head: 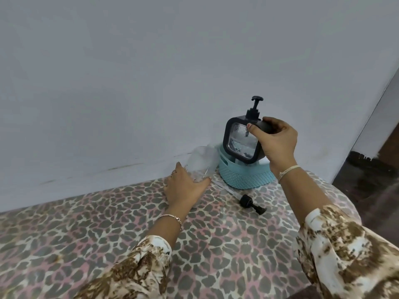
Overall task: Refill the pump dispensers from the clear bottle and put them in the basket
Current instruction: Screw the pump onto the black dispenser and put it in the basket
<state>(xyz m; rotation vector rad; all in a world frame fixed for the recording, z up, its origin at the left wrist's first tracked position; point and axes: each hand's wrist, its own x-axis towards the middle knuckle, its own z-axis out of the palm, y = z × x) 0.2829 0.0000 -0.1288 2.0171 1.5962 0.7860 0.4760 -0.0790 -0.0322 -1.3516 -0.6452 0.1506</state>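
My right hand [278, 139] grips a square black pump dispenser [239, 139] with a clear front window and its pump head on, held in the air just above the teal woven basket [244, 175]. The basket stands against the wall. My left hand [185, 186] is wrapped around the lower part of the clear bottle [201, 162], which leans left of the basket on the table. A loose black pump head [251, 202] with its clear tube lies on the table in front of the basket.
The table has a leopard-print cloth [108, 234] and stands against a pale grey wall [151, 72]. Its rounded right edge drops to a dark floor [371, 180].
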